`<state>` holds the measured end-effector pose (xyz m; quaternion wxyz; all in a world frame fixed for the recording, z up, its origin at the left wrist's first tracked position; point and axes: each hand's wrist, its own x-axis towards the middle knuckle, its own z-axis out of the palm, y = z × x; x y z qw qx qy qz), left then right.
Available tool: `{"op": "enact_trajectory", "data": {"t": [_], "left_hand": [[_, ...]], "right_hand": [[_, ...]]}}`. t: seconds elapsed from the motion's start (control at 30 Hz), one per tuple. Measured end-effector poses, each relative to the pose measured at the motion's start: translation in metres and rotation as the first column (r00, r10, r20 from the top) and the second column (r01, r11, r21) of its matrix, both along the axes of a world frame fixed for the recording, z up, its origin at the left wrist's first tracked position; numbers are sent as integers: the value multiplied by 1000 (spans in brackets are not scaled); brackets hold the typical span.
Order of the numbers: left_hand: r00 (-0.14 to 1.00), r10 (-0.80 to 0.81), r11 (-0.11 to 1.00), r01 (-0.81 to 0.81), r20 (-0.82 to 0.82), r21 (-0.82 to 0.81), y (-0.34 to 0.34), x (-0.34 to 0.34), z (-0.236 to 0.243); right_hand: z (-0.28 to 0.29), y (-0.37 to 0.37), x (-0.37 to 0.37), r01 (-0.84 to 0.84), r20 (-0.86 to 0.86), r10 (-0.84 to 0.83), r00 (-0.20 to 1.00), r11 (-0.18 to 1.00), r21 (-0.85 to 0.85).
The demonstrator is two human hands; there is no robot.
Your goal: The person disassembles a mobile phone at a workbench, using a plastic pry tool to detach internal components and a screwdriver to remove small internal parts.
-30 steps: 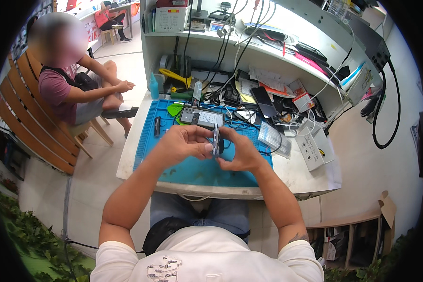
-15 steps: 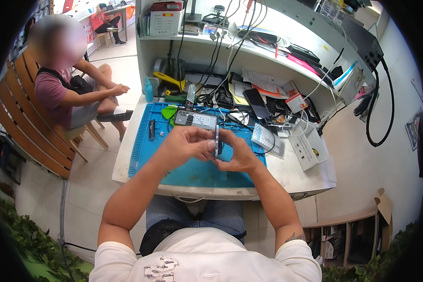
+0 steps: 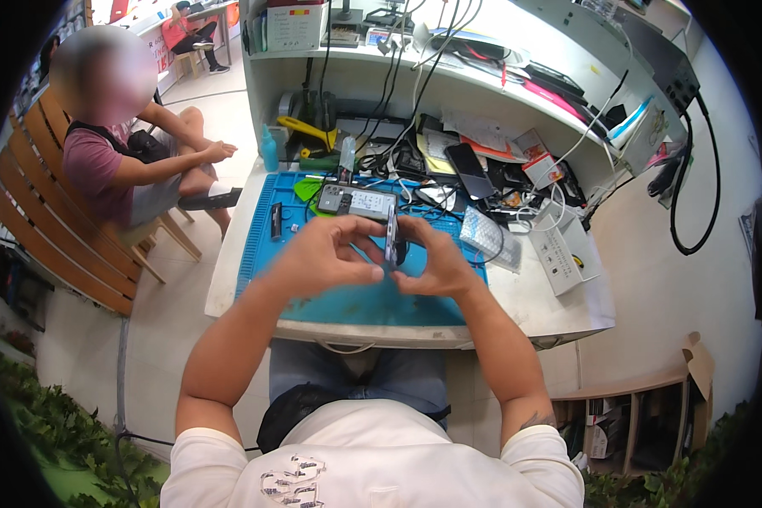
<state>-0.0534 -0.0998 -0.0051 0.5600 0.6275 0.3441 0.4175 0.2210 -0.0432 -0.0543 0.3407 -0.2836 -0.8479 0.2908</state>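
My right hand (image 3: 431, 262) grips a dark phone (image 3: 392, 235) held upright on edge above the blue mat (image 3: 372, 309). My left hand (image 3: 334, 254) has its curled upper fingertips at the phone's left side, with the thumb a little away from it. Just behind my hands lies a phone with an opened back (image 3: 355, 201). A small black part (image 3: 276, 220) and a green plastic piece (image 3: 307, 188) rest on the mat's left side. A bubble-wrap sleeve (image 3: 488, 237) is to the right.
A seated person (image 3: 123, 169) is on a chair at left. Behind the mat are a blue bottle (image 3: 269, 151), a black phone (image 3: 470, 169), cables and papers beneath a shelf (image 3: 279, 52). A white box (image 3: 554, 258) stands at the desk's right. Another person (image 3: 186, 38) sits far back.
Both hands and the phone have moved slightly up, away from me. My left thumb has come off the phone's side and dropped slightly apart from it.
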Motion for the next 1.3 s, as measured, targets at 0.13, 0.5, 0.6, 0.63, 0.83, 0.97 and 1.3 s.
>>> {"op": "enact_trajectory", "data": {"t": [0.13,0.5,0.6,0.63,0.83,0.97,1.3], "left_hand": [[977,166,980,-179,-135,-87,11,-46,9],[384,294,952,-197,-875,233,10,-62,-27],[423,260,963,-180,-868,201,11,-62,-27],[440,257,964,-180,-860,196,11,-63,-27],[488,233,968,-203,-841,151,12,-65,-27],[638,316,947,-258,-702,191,13,-60,-29],[967,179,966,-208,-181,-154,28,-16,-45]], "right_hand": [[21,-11,4,67,253,-99,962,989,132],[19,-16,-25,-25,665,-88,742,987,159],[12,-14,-18,-18,612,-77,787,989,148],[10,-13,-15,-15,583,-75,809,989,148],[8,-10,-8,6,559,-41,828,998,65],[5,-8,-6,21,534,-50,844,998,60],[4,-16,-6,84,533,-105,840,994,63]]}}
